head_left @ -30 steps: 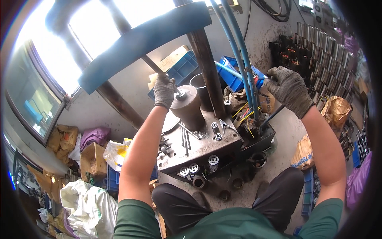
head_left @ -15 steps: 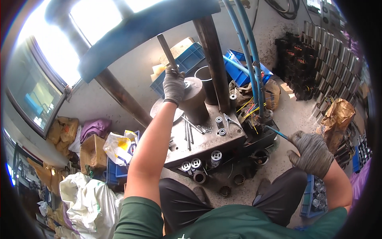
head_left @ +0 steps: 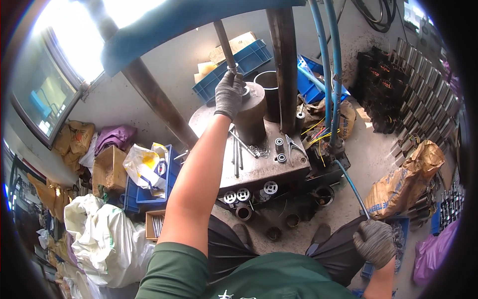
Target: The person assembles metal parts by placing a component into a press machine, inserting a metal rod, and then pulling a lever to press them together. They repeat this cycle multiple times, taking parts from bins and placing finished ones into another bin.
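Since 1 second ago the right hand [head_left: 374, 242] has dropped from between 2 and 3 o'clock in view to about 4 o'clock. With it the lever [head_left: 353, 187] has swung down: its arm pointed up toward half past 1, then toward 4, and now runs toward 5 o'clock from its pivot. That hand, gloved, is closed into a fist around the lever's lower end.

At 12 o'clock the gloved left hand [head_left: 229, 94] stays at the top of the dark steel cylinder [head_left: 251, 117], its fingers curled round the lower end of the metal rod [head_left: 224, 44], just below a pale collar [head_left: 232, 68]. Blue crossbeam [head_left: 189, 27] and cylinder both sit higher in view than 1 second ago.

On the metal desk [head_left: 271, 173], from the cylinder, thin rods [head_left: 237, 157] lie between 6 and 7 o'clock and pliers [head_left: 295, 144] at 4, just beside 2 small bearing-ended parts [head_left: 279, 145]. Below the desk's front edge, near 6 o'clock, are 3 spoked discs [head_left: 243, 194]. A brown paper sack [head_left: 406, 180] stands near the lever, toward 3 o'clock.
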Available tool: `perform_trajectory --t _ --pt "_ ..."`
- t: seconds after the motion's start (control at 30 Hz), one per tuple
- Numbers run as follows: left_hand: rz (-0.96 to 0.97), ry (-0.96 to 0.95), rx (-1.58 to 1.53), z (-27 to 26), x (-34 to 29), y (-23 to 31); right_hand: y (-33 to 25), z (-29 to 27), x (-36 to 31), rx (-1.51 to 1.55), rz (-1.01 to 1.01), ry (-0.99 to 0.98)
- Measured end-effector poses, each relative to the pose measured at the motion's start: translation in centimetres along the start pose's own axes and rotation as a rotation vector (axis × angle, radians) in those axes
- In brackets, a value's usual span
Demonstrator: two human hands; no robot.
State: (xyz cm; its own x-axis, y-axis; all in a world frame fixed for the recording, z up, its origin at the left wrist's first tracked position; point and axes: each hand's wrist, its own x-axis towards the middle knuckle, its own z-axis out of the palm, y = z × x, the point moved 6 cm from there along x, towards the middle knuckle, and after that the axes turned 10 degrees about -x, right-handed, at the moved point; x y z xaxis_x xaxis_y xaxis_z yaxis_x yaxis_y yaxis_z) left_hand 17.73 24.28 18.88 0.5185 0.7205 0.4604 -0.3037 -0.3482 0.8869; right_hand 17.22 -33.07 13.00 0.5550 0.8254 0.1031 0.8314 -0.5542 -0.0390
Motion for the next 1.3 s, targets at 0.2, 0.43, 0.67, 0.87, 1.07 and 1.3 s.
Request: perform_trajectory --t 0.2,0.43,0.67,0.87,1.07,1.3 --pt "0.050 0.033 0.075 -0.7 0.2 -0.2 -0.4 -0.5 -0.1 0.067 0.069 0.052" --pt "0.038 0.030 0.075 -0.6 0.4 -0.6 -0.3 -0.7 0.1 0.088 0.098 0.068" --pt "0.009 0.024 -0.005 -0.9 0.5 -0.9 -0.2 -1.5 1.0 0.082 0.091 0.022" --pt "0.043 0.013 -0.029 -0.3 0.4 -1.0 0.6 -4.0 2.9 0.250 0.144 0.002" --pt "0.024 0.003 0.066 -0.4 -0.5 0.7 0.9 -12.1 12.7 -0.022 -0.175 0.771" --pt "0.001 -0.005 -0.022 -0.1 0.3 -0.7 2.9 -14.1 20.2 0.238 -0.169 0.794"
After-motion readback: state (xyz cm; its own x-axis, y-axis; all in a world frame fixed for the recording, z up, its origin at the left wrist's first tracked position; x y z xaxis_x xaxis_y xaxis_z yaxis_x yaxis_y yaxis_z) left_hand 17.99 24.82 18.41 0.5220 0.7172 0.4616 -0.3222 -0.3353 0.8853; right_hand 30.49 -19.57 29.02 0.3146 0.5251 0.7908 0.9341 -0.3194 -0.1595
